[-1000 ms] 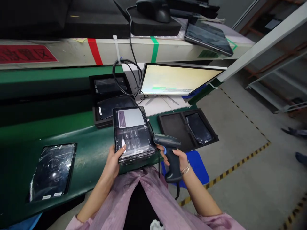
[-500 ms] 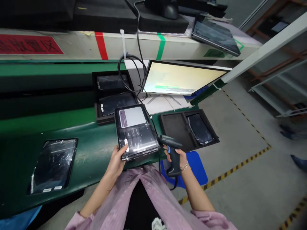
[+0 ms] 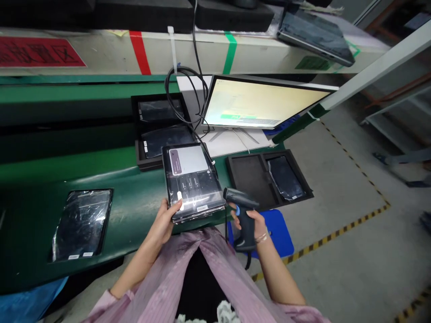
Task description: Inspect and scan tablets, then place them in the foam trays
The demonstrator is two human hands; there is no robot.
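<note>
Right over my lap, just off the near edge of the green desk (image 3: 101, 175), I've got a wrapped tablet (image 3: 191, 181) with its screen lit, face up and tilted toward me so the small white label near its bottom edge shows. My left hand (image 3: 164, 224) is closed on the near-left corner, thumb pressed on top and fingers underneath, which props it flat-ish without covering much of the screen. My right hand (image 3: 254, 222) is wrapped around the grip of a barcode scanner (image 3: 242, 213), its head sitting just beside the tablet's right corner and angled at it; can't tell if the trigger's pressed. Further out, a foam tray (image 3: 269, 179) holds one more tablet in its right slot, left slot bare. Behind that a monitor (image 3: 262, 103) leans back, readable from my seat. Another wrapped tablet (image 3: 82, 222) lies off to the left.
</note>
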